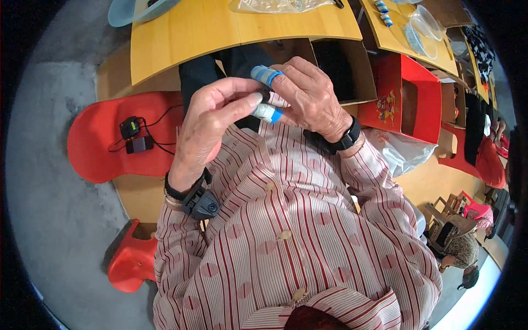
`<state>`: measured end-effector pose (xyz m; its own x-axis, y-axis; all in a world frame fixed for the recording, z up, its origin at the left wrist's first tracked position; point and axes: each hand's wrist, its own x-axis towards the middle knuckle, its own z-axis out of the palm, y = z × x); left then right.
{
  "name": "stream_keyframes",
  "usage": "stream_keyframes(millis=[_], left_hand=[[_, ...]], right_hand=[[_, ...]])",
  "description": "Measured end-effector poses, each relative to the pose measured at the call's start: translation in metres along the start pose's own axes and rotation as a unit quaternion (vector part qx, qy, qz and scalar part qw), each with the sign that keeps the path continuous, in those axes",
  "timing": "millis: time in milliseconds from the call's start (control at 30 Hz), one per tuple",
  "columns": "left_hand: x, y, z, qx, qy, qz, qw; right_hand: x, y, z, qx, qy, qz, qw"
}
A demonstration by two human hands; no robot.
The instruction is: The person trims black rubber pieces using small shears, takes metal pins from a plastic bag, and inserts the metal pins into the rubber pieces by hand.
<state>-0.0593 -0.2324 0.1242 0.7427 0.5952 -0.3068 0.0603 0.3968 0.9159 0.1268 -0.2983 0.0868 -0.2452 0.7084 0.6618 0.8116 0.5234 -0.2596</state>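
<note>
My left hand [204, 116] and my right hand [309, 98] meet in front of my chest, near the table's edge. Between their fingertips is a small dark piece [264, 95], mostly hidden; its kind I cannot make out. The thumb and forefinger of the left are pinched on it. Blue-and-white tape wraps [266, 75] cover the forefinger and thumb of my right hand, which close in on the same piece from the other side. A dark strap with a small camera [201, 204] is on my left wrist, and a black band [348, 133] on my right.
Ahead stands a yellow table [187, 33] with a plastic bag [280, 5] and a blue tub [124, 12]. Open boxes, one a red box [404, 99], stand at the right. Small black devices with cables [138, 144] lie on a red chair [93, 137] at the left. Other people sit far right.
</note>
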Motion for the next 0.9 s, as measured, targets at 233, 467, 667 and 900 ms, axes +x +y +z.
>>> stream_keyframes(millis=[233, 467, 667, 900], left_hand=[[0.005, -0.003, 0.001, -0.007, 0.045, 0.041, 0.998], [0.005, -0.003, 0.002, 0.001, 0.056, 0.070, 0.996], [0.005, -0.002, 0.005, 0.011, 0.054, 0.078, 0.995], [0.002, -0.005, 0.009, 0.002, 0.058, 0.066, 0.996]], right_hand=[[0.002, 0.001, -0.003, 0.014, -0.001, 0.008, 1.000], [0.001, -0.001, -0.005, 0.015, -0.014, 0.018, 1.000], [-0.001, -0.003, -0.005, 0.023, -0.005, 0.007, 1.000], [-0.007, -0.008, -0.007, 0.032, -0.038, 0.011, 0.999]])
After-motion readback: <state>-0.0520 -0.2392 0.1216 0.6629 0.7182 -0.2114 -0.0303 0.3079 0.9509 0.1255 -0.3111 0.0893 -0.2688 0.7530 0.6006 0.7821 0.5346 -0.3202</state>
